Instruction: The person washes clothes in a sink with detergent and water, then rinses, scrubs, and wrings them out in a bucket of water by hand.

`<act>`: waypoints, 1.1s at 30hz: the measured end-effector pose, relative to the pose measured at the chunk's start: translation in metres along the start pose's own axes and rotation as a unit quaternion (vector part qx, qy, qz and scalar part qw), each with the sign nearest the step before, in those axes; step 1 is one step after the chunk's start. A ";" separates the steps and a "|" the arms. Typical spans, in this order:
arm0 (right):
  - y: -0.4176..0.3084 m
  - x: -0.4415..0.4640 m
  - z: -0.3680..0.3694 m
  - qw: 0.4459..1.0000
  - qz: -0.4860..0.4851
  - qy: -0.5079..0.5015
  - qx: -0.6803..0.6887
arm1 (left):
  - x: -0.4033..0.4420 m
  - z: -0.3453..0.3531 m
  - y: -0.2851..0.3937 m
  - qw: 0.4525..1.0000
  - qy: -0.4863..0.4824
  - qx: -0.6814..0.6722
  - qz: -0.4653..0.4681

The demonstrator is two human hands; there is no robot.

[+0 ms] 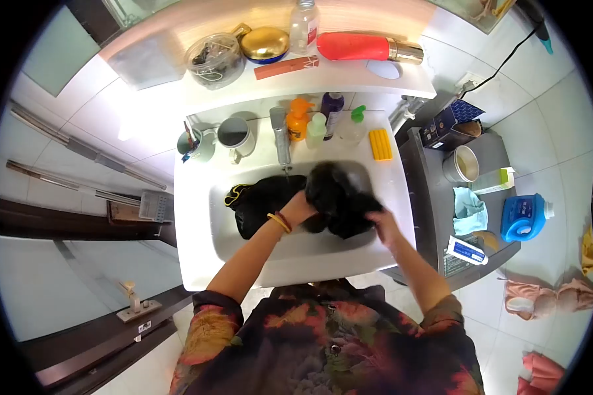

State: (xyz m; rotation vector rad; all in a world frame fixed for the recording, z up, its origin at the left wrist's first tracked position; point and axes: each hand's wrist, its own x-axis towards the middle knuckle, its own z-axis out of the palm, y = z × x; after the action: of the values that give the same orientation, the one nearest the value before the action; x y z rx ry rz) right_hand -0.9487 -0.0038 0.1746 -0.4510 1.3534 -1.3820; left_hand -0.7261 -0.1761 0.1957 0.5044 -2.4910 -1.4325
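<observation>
Both hands are over a white sink (227,247), holding a bunched black cloth (339,201). My left hand (298,209), with a yellow band at the wrist, is closed on the cloth's left side. At its right edge, my right hand (383,226) grips the same cloth. Another black cloth (263,204) with yellow trim lies in the basin to the left, beneath the faucet (281,135). The fingertips of both hands are partly hidden by the dark fabric.
Behind the basin stand a grey mug (236,136), an orange pump bottle (298,120), a green-topped bottle (354,125) and a yellow soap bar (380,144). A shelf (263,89) overhangs the back. At right, a blue jug (524,217) stands beside a dark cabinet (428,197).
</observation>
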 end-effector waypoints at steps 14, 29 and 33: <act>0.068 0.111 0.122 0.732 -0.008 0.024 -0.681 | -0.059 0.050 -0.039 0.891 -0.100 0.273 -0.350; 0.130 0.166 0.095 0.629 -0.054 -0.128 -0.765 | -0.030 0.075 -0.184 0.858 -0.222 0.399 -0.236; 0.120 0.187 0.103 0.542 -0.063 -0.174 -0.820 | -0.001 0.009 -0.132 0.935 -0.081 0.138 -0.317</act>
State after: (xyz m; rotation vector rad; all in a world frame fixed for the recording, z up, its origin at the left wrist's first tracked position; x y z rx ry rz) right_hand -0.8735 -0.1809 0.0225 -1.9212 1.8987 0.4194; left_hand -0.7043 -0.2295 0.0768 1.4048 -2.8222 -1.3451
